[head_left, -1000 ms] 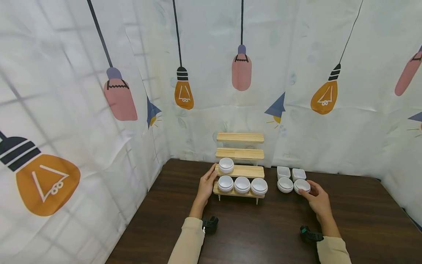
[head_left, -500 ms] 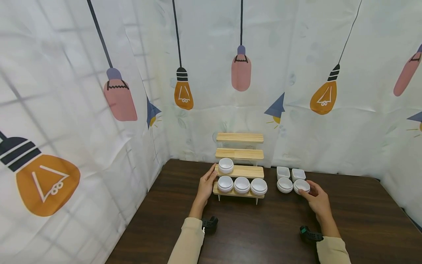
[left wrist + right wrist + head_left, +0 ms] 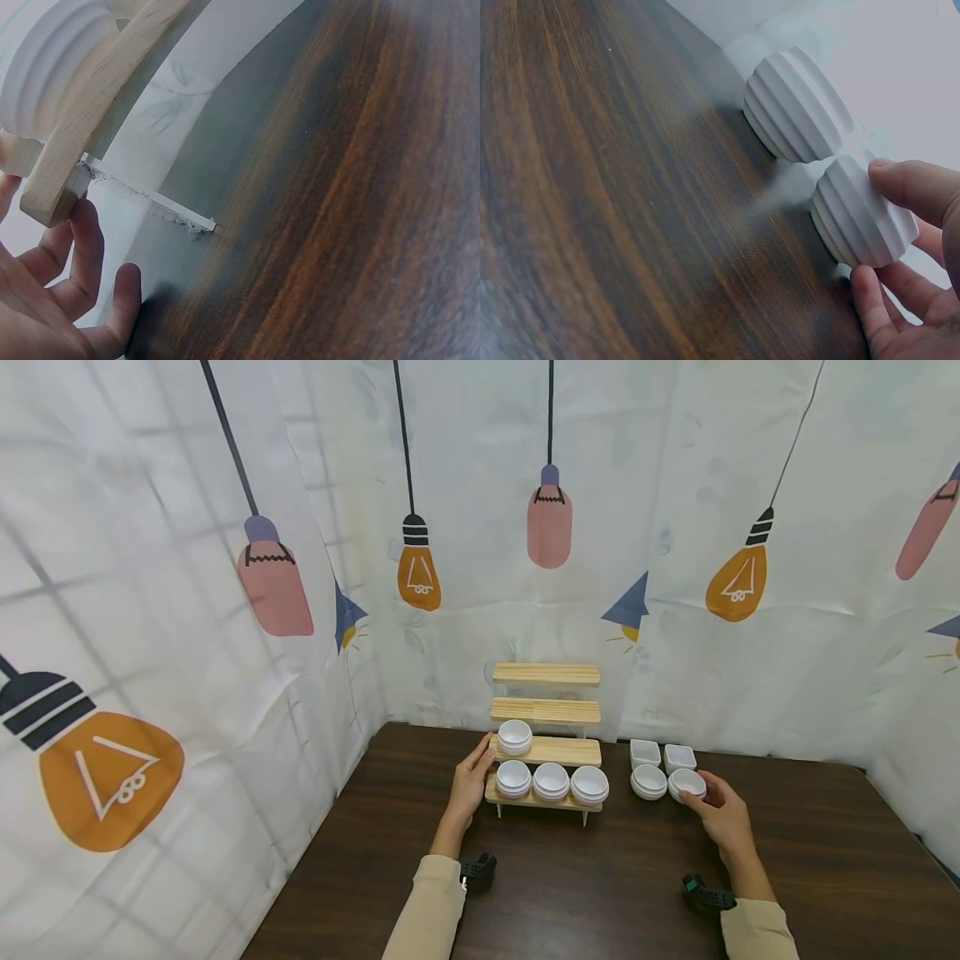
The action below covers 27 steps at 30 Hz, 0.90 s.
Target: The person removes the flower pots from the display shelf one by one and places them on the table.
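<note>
Left hand: bent fingers grip the shelf by its left end!
Right hand: thumb and fingers pinch a round bowl.
Pinched bowl: on the table, right beside its neighbour bowl, square dishes behind.

Makes six round bowls: three on the lowest of four wooden shelves, one on the next up, two toward three o'clock from these. Adds two square bowls at twelve o'clock from that pair, two hands, one table.

Head view forward-down, wrist views close, table shared
</note>
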Tool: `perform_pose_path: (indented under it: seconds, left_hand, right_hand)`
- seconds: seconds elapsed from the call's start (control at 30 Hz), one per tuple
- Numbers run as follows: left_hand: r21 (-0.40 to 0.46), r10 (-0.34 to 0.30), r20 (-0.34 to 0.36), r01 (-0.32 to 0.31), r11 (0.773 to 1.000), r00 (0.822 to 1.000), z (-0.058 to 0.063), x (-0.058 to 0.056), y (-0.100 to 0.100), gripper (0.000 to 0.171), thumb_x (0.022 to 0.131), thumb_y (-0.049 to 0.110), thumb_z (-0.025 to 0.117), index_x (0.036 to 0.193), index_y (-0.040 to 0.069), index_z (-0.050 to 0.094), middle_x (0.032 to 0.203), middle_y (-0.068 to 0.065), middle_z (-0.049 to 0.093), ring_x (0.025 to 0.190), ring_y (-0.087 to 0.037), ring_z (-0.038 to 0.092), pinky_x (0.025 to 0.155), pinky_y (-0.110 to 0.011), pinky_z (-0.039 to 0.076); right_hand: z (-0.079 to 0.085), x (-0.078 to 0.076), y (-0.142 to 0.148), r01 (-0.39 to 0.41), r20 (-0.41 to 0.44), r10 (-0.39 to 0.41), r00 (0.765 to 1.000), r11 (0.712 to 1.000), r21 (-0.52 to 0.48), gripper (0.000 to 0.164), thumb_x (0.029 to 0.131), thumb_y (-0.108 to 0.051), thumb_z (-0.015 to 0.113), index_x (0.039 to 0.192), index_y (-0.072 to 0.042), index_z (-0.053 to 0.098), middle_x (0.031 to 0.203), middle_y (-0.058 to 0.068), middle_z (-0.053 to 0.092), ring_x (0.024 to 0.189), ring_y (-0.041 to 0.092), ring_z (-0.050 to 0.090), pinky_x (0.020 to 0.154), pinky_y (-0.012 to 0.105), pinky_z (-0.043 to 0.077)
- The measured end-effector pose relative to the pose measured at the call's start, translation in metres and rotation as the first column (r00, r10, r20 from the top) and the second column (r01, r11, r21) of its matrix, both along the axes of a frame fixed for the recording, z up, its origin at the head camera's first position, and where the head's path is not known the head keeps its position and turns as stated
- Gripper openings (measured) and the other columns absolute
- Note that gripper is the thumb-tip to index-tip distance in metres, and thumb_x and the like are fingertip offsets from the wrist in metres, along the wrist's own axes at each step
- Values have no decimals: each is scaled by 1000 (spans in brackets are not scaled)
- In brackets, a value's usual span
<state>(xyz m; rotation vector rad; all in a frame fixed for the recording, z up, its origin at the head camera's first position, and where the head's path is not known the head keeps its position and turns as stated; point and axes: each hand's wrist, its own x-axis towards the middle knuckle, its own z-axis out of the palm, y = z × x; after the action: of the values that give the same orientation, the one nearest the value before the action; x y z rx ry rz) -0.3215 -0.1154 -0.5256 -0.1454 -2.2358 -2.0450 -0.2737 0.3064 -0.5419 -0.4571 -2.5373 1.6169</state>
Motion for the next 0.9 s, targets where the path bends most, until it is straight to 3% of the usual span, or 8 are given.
perform_pose_path:
  seconds: [0.27, 0.4, 0.53, 0.63, 0.73, 0.9]
  left_hand:
    - [12, -14, 26, 14, 1000, 1000, 10, 3, 1, 50, 110, 27, 50, 157, 15, 43, 158, -12, 47, 116, -45, 57, 105, -56, 42]
    - [-16, -2, 8, 2, 1000, 1000, 6, 2, 1, 51, 109, 33, 50, 157, 17, 44, 156, -12, 50, 107, -34, 60, 99, -50, 47]
    - [1, -19, 13, 19, 1000, 1000, 17, 12, 1, 51, 109, 31, 51, 157, 15, 44, 156, -12, 50, 108, -37, 59, 100, -53, 46]
    - [31, -39, 18, 38, 999, 999, 31, 21, 1, 50, 109, 24, 51, 157, 11, 43, 157, -14, 48, 114, -47, 56, 105, -60, 42]
    - [42, -38, 16, 37, 998, 999, 31, 21, 1, 50, 109, 24, 51, 156, 11, 43, 157, -15, 48, 116, -50, 55, 104, -60, 42]
    - [44, -34, 17, 33, 998, 999, 30, 20, -1, 49, 109, 25, 51, 156, 12, 44, 157, -14, 47, 118, -49, 56, 105, -58, 43]
  right_hand:
    - [4, 2, -1, 0, 3, 0, 1000, 1000, 5, 76, 99, -35, 70, 160, -7, 34, 156, 27, 43, 135, 37, 44, 88, 28, 40]
    - [4, 3, 0, 6, 12, -6, 1000, 1000, -8, 78, 98, -35, 70, 161, -8, 32, 157, 25, 42, 136, 35, 44, 83, 18, 39]
    - [6, 6, 1, 24, -2, -25, 1000, 999, -33, 77, 99, -34, 70, 160, -7, 32, 156, 25, 43, 131, 29, 49, 76, 9, 38]
    - [15, 8, 0, 55, -21, -56, 998, 998, -39, 74, 100, -32, 68, 159, -5, 34, 154, 26, 44, 130, 30, 50, 73, 8, 37]
    - [27, 11, -2, 87, -52, -89, 995, 996, -36, 70, 100, -30, 67, 157, -4, 37, 154, 26, 45, 131, 35, 47, 72, 10, 38]
    - [50, 13, -12, 109, -123, -110, 986, 994, -15, 64, 99, -33, 68, 153, -6, 44, 150, 21, 49, 126, 27, 48, 73, 10, 40]
